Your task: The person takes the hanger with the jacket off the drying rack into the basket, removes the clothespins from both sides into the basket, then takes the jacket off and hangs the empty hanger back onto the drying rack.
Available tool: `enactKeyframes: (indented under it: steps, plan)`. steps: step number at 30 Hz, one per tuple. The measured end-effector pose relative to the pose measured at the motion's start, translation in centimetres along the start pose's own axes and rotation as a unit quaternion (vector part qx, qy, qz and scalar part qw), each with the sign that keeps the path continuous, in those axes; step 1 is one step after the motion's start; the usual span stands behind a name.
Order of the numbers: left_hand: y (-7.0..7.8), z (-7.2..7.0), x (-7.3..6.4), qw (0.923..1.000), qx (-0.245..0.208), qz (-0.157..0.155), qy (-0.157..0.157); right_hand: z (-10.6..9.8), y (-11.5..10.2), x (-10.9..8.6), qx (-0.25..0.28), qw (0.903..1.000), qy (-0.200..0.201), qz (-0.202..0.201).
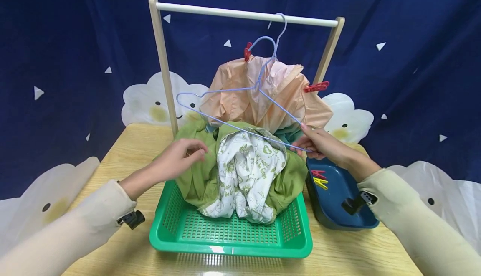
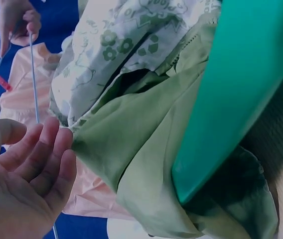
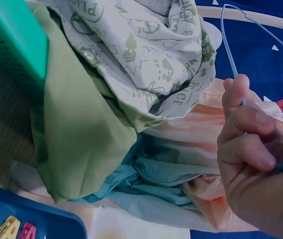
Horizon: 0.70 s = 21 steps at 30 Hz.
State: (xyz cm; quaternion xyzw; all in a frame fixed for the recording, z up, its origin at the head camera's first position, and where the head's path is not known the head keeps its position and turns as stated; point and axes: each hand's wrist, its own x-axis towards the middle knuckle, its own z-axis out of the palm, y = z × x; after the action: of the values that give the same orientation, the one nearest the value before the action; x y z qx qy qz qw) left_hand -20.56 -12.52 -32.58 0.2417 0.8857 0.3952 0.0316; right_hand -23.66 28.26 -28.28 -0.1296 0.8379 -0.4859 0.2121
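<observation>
My right hand point(image 1: 318, 143) grips one lower corner of a light-blue wire hanger point(image 1: 279, 106), held up with its hook toward the rack. In the right wrist view, its fingers curl around the wire. My left hand point(image 1: 181, 158) holds nothing; its fingers are loosely bent beside the garment's left part, palm showing in the left wrist view. Under the hanger, a green garment point(image 1: 199, 171) with a white printed lining point(image 1: 249, 163) is heaped over the green basket point(image 1: 231, 249). Behind the hanger, a peach garment point(image 1: 233, 79) hangs on the rack with red clothespins point(image 1: 316, 87).
A wooden rack with a white bar point(image 1: 225, 13) stands at the back of the table point(image 1: 131, 150). Teal cloth point(image 3: 166, 172) lies behind the basket. To the right, a dark blue bin point(image 1: 342, 201) holds yellow point(image 1: 320, 183) and red clothespins.
</observation>
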Motion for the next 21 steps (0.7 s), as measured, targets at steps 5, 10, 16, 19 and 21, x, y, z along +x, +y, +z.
enactKeyframes:
  steps: [5, 10, 16, 19, 21]
  plan:
    - [-0.1, -0.4, 0.1, 0.9998, 0.007, 0.000, 0.016, 0.2, -0.6, 0.4, -0.014, 0.9998, 0.010, 0.004]
    - [-0.2, -0.9, 0.3, 0.9996, 0.004, 0.006, 0.027, 0.2, -1.0, 0.9, -0.013, 0.9998, 0.011, -0.005]
    - [-0.5, -1.2, 0.6, 0.9993, 0.012, 0.006, 0.036, 0.1, -1.3, 1.4, -0.030, 0.9995, 0.014, -0.003]
    - [-0.6, -1.4, 0.9, 0.9990, 0.013, 0.005, 0.042, 0.1, -1.4, 1.5, -0.036, 0.9991, 0.023, 0.000]
    - [-0.6, -1.5, 1.1, 0.9989, 0.013, 0.005, 0.046, 0.1, -1.5, 1.6, -0.037, 0.9989, 0.027, 0.000]
